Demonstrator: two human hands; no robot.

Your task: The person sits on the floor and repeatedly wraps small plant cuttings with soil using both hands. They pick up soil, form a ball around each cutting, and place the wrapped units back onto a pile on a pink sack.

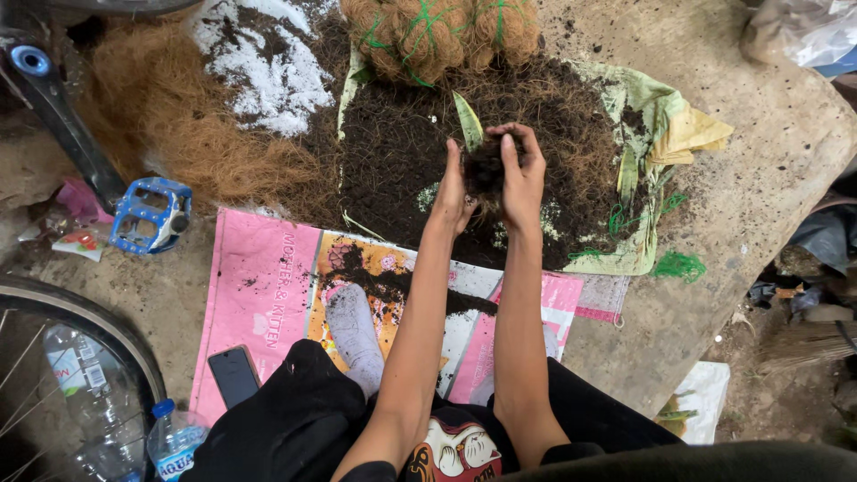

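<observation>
Here, 2 hands worked over the soil heap | left hand and right hand cupped a clump of soil and fibre, fingers curled tight on it | clump sat above the heap's middle | coir bundle beyond the heap | phone near side of the heap, on pink sack

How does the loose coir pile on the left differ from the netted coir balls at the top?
The loose coir pile lies spread flat and unbound; the netted coir balls are packed round and tied with green twine. The pile sits on bare ground beside white powder; the balls rest at the edge of the dark soil heap. Both are tan, fibrous material.
</observation>
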